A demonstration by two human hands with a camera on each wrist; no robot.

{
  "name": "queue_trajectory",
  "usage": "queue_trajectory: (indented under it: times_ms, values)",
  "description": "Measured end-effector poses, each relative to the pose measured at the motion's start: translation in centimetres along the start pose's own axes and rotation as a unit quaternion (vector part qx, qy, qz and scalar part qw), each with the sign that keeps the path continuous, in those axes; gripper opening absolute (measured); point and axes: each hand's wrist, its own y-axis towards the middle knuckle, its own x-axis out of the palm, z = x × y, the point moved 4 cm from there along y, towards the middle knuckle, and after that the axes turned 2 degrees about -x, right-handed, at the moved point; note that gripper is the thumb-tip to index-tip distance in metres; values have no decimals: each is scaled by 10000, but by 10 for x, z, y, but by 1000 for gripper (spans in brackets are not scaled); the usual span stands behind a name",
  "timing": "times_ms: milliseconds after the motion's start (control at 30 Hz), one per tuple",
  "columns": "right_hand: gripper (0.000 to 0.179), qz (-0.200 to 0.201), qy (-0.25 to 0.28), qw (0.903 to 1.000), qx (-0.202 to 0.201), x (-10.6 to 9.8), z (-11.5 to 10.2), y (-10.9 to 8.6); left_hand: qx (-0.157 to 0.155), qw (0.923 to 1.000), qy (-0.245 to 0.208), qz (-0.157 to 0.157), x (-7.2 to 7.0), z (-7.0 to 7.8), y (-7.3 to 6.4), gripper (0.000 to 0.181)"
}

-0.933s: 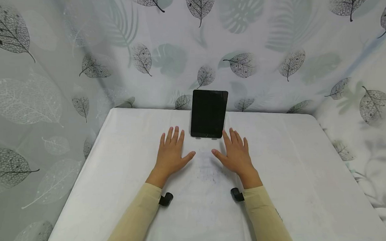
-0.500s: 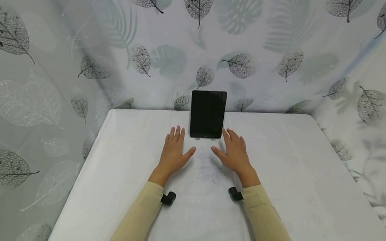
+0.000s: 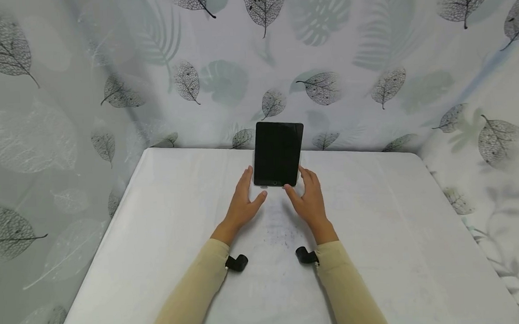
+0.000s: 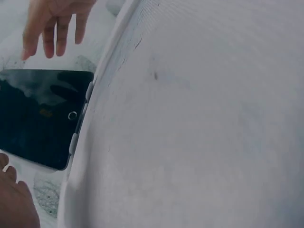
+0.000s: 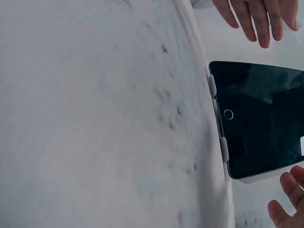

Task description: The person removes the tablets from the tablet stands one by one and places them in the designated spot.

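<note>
A black tablet (image 3: 278, 154) with a dark screen and a round home button stands propped near the far edge of the white table, its lower edge on two small grey supports (image 5: 224, 149). My left hand (image 3: 240, 204) is at the tablet's lower left corner, fingers extended forward along that side and thumb pointing inward. On the opposite side, my right hand (image 3: 309, 198) has its fingers by the right edge and its thumb tip at the lower right corner. Both hands flank the tablet in the left wrist view, palms facing it.
A white-covered table (image 3: 191, 184) spreads around the arms. Leaf-patterned curtains (image 3: 219, 47) hang behind and at both sides. Black wrist-worn cameras (image 3: 237, 263) stick out inward from the beige sleeves (image 3: 191, 290). Faint bluish marks (image 3: 281, 228) dot the cloth between the hands.
Both hands have moved inward toward the tablet's sides, and their palms have turned to face each other. The tablet stays in place; the head view shifts slightly.
</note>
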Motion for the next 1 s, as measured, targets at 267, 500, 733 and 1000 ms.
queue_trajectory:
  times_ms: [267,500,733,1000]
  values:
    - [80,302,751,9959,402,11,13,3,-224,9983,-528,41,12,-5,3,86]
    - [81,268,1130,9905,735,20,21,4,-562,9958,-717,72,16,-7,3,85]
    - [76,361,1375,9847,1006,24,25,4,-510,9915,-1181,173,20,-10,8,80]
    - [66,592,1771,9765,1080,25,27,6,-495,9858,-1532,470,25,-14,17,75]
